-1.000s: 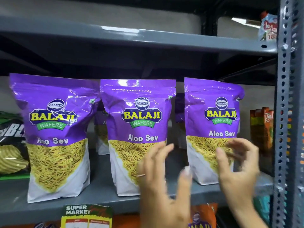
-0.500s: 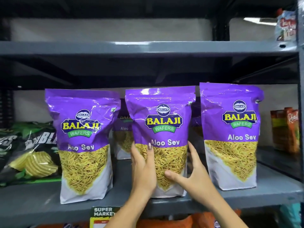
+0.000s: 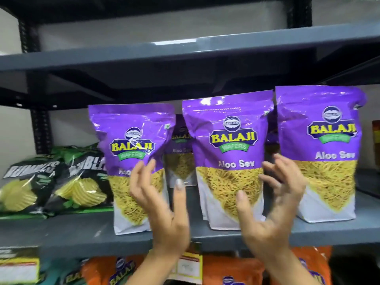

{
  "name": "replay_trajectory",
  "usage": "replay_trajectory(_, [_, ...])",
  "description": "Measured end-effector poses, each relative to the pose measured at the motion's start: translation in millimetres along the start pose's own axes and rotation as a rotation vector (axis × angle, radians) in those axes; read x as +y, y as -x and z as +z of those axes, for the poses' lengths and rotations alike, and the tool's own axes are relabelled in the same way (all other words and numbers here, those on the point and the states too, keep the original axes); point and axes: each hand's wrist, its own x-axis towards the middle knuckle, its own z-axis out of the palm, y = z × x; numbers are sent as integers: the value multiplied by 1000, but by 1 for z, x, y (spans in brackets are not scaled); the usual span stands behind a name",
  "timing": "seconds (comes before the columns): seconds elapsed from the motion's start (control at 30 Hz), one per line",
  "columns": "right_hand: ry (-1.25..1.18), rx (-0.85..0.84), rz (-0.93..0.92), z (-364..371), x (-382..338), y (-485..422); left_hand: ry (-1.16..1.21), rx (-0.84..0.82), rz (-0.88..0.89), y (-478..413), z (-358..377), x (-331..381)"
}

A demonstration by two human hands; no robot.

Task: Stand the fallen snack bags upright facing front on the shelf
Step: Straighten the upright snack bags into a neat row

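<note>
Hands (image 3: 162,204) (image 3: 273,204) open before upright purple bags (image 3: 230,161).

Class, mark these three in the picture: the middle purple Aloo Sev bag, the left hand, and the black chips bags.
Middle purple Aloo Sev bag (image 3: 233,138): head view, on its yellow brand logo.
Left hand (image 3: 162,206): head view, on the palm.
Black chips bags (image 3: 51,182): head view, where the two meet.
</note>
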Motion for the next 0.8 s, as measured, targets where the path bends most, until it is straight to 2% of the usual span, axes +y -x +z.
replay_trajectory(0.07, [-100,-138,38,31,-16,7,-88,133,26,-22,-29,-23])
replay_trajectory(0.13, [-92,-350,215,66,-26,15,-158,185,-104,-43,-51,-50])
replay_trajectory(0.23, [-44,-665,628,106,-24,20,-178,175,-479,-62,-67,-90])
replay_trajectory(0.3, [-118,-770,866,123,-19,20,121,114,-783,-67,-65,-106])
replay_trajectory(0.37, [-212,-800,963,131,-12,23,385,63,-987,-68,-61,-109])
replay_trajectory(0.5, [-274,-724,985,134,-11,29,202,32,-940,-63,-57,-108])
replay_trajectory(0.8, [-332,-595,991,127,-18,31,126,27,-910,-57,-53,-104])
